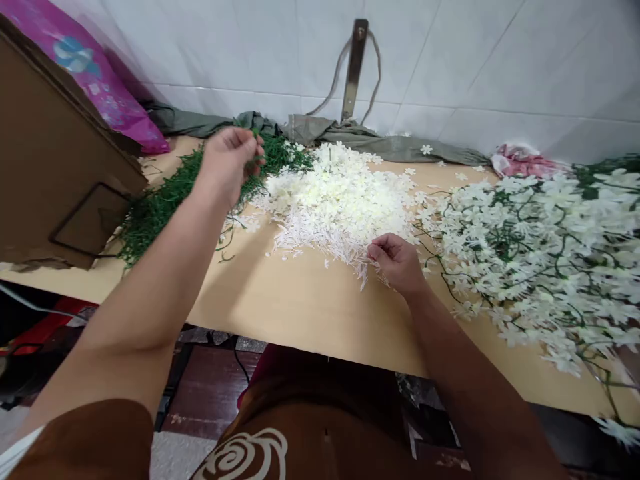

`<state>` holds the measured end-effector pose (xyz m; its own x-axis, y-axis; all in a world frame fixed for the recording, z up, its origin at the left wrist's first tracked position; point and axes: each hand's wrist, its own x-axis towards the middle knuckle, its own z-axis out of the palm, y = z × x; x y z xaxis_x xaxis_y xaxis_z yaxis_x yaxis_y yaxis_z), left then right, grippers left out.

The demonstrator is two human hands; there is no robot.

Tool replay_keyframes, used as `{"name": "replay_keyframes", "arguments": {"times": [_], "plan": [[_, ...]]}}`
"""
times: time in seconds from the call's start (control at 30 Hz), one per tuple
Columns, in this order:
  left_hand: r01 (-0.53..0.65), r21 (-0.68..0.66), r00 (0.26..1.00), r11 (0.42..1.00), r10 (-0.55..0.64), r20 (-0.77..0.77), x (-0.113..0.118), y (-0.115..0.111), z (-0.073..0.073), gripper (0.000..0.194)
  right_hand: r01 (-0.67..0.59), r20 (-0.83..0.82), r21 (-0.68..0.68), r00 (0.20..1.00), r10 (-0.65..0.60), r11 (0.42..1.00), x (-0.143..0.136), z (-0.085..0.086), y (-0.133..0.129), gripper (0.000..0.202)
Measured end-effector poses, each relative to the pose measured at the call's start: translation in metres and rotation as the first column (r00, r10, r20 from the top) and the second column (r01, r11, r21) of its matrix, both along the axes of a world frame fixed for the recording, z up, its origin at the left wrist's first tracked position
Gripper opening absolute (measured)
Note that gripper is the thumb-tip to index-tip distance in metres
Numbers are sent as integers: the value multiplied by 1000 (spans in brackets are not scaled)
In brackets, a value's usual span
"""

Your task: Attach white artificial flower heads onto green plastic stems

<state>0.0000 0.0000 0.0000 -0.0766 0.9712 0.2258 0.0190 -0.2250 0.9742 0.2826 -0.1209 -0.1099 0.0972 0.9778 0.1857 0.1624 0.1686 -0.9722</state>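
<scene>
White sprays [540, 230] at right on the bench [300, 300] look finished; loose blossoms [345, 193] and green stems [167, 207] remain. My left fingers [245, 137] curl over the stems, right fingers [387, 241] beside white stamens [340, 248]; I can't tell if either grips.

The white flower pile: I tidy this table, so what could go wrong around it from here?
The right hand is beside thin white pieces at the near side of the white flower pile; a sweep might scatter them. Green stems meet the pile's left and could mix in. From the sprays, one bloom seems to hang off the table and might snag.
</scene>
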Motion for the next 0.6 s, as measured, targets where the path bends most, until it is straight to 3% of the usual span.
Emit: {"name": "replay_keyframes", "arguments": {"times": [0.1,0.17,0.27,0.43,0.6], "plan": [[184,-209,982,960,-187,4,49,-42,-37,21,-83,-60,-24,995,81,996,-2,2,-1,27],[307,-374,945,875,-326,12,77,-66,-62,16,-130,-88,-45,988,125,991,-3,3,-1,29],[404,-457,905,792,-419,74,103,-84,-85,14,-143,-114,-61,984,135,988,-3,3,0,34],[428,-457,894,779,-440,86,109,-87,-92,8,-116,-112,-53,988,109,992,-2,0,3,41],[419,-483,886,769,-461,35,107,-90,-92,8,-95,-24,-27,995,95,995,-2,-3,1,33]]}}
